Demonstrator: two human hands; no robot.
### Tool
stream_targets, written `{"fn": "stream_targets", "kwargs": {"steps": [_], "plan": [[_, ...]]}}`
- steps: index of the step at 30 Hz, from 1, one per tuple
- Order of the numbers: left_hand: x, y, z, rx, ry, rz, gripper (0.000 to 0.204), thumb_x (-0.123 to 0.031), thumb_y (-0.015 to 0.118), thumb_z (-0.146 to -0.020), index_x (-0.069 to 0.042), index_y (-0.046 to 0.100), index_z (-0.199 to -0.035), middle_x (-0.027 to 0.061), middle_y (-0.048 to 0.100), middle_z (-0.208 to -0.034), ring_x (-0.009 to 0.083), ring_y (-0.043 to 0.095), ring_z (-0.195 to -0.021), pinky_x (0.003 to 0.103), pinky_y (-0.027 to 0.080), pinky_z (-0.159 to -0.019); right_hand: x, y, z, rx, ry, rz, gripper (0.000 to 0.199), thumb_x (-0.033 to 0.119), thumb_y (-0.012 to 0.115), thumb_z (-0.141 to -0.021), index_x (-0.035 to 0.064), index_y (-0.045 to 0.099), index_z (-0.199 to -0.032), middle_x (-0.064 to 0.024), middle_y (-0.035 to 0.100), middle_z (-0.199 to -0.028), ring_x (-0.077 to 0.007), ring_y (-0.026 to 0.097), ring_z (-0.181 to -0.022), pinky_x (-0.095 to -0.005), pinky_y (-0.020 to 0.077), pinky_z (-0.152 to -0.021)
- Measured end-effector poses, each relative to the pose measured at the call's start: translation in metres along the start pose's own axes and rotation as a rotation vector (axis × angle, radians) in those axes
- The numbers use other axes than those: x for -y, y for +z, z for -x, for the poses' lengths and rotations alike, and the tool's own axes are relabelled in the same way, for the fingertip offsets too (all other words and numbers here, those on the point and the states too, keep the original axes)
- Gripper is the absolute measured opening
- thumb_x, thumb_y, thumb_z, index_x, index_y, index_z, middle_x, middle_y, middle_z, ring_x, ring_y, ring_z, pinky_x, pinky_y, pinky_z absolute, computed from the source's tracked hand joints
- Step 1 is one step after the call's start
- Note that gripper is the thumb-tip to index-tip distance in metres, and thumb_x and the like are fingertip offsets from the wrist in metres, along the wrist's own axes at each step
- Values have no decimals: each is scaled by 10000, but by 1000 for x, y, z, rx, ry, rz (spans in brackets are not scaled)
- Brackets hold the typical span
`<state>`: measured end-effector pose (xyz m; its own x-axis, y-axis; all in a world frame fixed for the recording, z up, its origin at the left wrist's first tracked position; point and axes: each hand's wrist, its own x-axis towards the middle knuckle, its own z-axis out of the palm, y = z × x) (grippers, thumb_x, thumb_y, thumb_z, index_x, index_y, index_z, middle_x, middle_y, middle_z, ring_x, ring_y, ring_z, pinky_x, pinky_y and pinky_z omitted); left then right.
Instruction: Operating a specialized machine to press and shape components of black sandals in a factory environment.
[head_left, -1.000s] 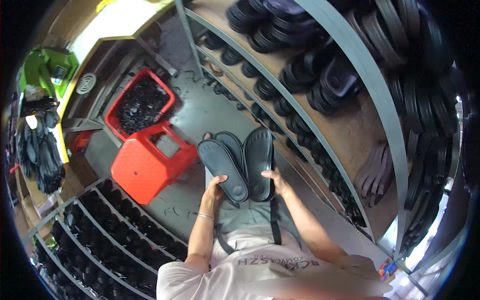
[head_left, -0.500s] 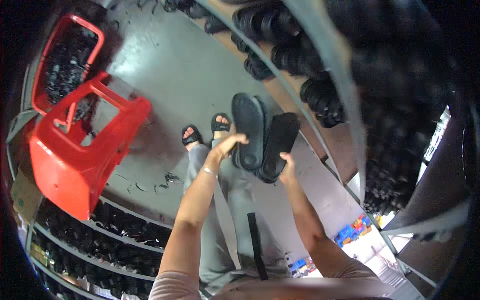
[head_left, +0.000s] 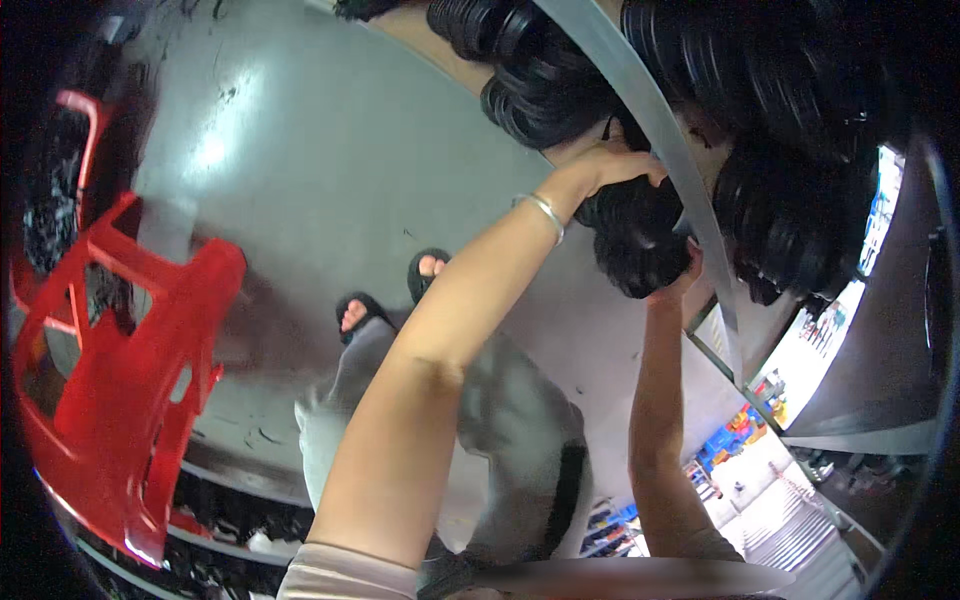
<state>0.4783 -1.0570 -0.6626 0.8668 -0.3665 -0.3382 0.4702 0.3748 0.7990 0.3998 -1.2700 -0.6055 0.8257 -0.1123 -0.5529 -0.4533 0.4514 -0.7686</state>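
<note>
Black rubber sandal pair (head_left: 640, 240) | gripped from above by left hand (head_left: 615, 165), supported beneath by right hand (head_left: 685, 280) | to be pushed level onto grey metal shelf (head_left: 650, 130), flush against stacked sandals (head_left: 800, 120).

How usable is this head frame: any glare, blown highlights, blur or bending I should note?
Head view: glare patch on the grey floor; daylight blown out at the lower right; black soles on the rack lose detail in shadow; both hands, left hand and right hand, slightly soft; rack post bends; rim vignetted.
</note>
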Motion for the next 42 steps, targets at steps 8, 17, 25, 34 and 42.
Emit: {"fn": "stream_targets", "kwargs": {"steps": [8, 17, 25, 34, 42], "plan": [[-16, -16, -55, 148, 215, -324, 895, -498, 700, -589, 39, 466, -1266, 364, 343, -1347, 388, 367, -1285, 352, 353, -1032, -17, -61, -93, 15, -344, 318, 599, 494, 656, -723, 46, 578, -1112, -131, 593, -1144, -278, 566, -1071, -423, 456, -953], [-20, -15, -33, -47, 227, -660, 880, -449, 697, -617, 158, 449, -1204, 333, 491, -1227, 394, 520, -1147, 375, 438, -964, -5, -28, -98, 106, -216, 146, 354, 255, 587, -828, 49, 614, -1115, -103, 612, -1144, -286, 564, -1078, -421, 451, -945], [-139, -99, 82, 428, 198, -936, 370, -337, 605, -864, 29, 640, -906, 95, 646, -698, 167, 648, -582, 275, 537, -565, -2, 49, -53, -8, -369, 246, 335, 222, 570, -864, 36, 602, -1141, -113, 601, -1164, -260, 553, -1096, -399, 435, -969], [-190, -178, 143, -40, 287, -748, 270, -200, 584, -884, 54, 630, -964, 67, 595, -667, 136, 555, -545, 294, 461, -493, 4, 43, -48, -369, -1228, 1235, 518, 192, 663, -842, -85, 478, -1238, -176, 538, -1253, -261, 516, -1141, -337, 358, -999], [-144, -121, 74, -727, 786, -1136, 444, -429, 582, -759, -90, 655, -1035, 221, 646, -1002, 441, 592, -959, 516, 473, -846, -23, 209, -82, -74, -1535, 1810, 419, 100, 588, -758, 104, 589, -1177, -153, 598, -1165, -343, 531, -1120, -400, 389, -978]]}}
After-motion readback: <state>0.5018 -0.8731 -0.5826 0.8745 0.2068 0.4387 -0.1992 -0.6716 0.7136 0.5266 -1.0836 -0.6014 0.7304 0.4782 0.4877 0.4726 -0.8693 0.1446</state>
